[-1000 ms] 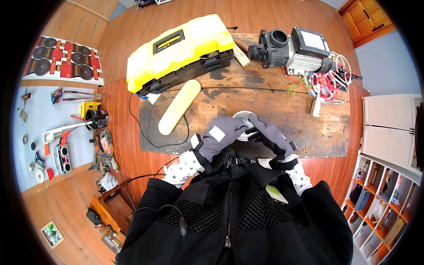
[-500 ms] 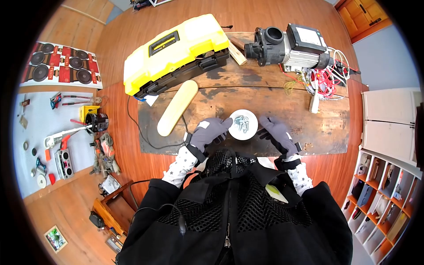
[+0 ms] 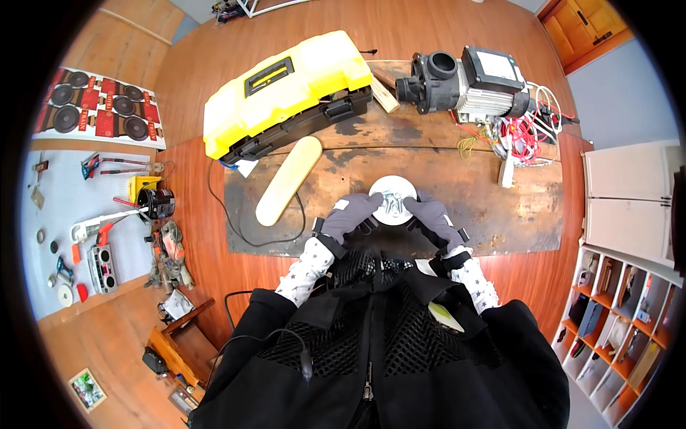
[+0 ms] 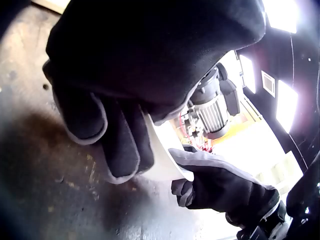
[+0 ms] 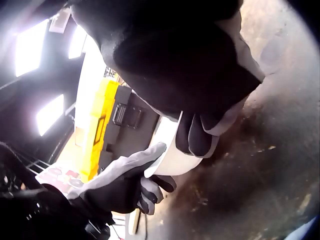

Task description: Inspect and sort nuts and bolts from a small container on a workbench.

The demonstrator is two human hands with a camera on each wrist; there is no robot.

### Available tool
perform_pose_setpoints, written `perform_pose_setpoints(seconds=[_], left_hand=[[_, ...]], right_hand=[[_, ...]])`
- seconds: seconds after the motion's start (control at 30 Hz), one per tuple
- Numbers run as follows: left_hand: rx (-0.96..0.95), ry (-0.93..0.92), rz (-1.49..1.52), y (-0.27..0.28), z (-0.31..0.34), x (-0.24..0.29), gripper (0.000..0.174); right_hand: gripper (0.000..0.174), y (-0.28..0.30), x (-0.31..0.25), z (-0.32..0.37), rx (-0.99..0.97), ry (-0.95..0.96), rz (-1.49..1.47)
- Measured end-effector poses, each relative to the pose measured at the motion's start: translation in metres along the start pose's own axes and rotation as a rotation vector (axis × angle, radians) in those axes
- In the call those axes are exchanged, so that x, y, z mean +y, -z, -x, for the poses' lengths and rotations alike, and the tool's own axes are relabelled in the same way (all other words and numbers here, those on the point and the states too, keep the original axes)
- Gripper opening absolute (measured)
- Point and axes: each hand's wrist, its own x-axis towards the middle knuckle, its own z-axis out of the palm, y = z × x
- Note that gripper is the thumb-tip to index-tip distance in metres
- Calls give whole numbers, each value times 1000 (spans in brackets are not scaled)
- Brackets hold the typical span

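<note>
A small white bowl (image 3: 394,179) with several metal bolts (image 3: 392,204) in it is between my two gloved hands, near the front edge of the table. My left hand (image 3: 350,214) grips its left side, thumb over the rim and fingers along the outside wall, as the left wrist view shows on the bowl (image 4: 164,162). My right hand (image 3: 434,217) holds the opposite side the same way. In the right wrist view the bowl (image 5: 182,159) shows its outer wall between both hands, with curled fingers beside it. The bolts are hidden in both wrist views.
A yellow and black toolbox (image 3: 286,93) stands at the back left, with a long pale yellow board (image 3: 289,182) in front of it. At the back right are a pump (image 3: 468,82) and tangled wires (image 3: 525,139). A black cable curves left of the board.
A second ago both hands met over the bowl. They then drew apart to either side, showing the bolts, and have now closed in to grip the bowl's rim.
</note>
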Motion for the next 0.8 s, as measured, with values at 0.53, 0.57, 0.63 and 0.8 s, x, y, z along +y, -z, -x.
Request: perform_pose_setpoints(seconds=[0.53, 0.57, 0.63, 0.8], left_hand=[[248, -271, 334, 35, 107, 80, 50], [287, -360, 293, 37, 116, 85, 49], [286, -369, 335, 35, 116, 85, 47], [118, -103, 443, 30, 94, 73, 43]], right_hand=[[40, 21, -166, 82, 279, 340, -78], [40, 21, -171, 88, 276, 339, -77], [39, 19, -176, 95, 352, 569, -15], [40, 21, -158, 75, 169, 22, -73]])
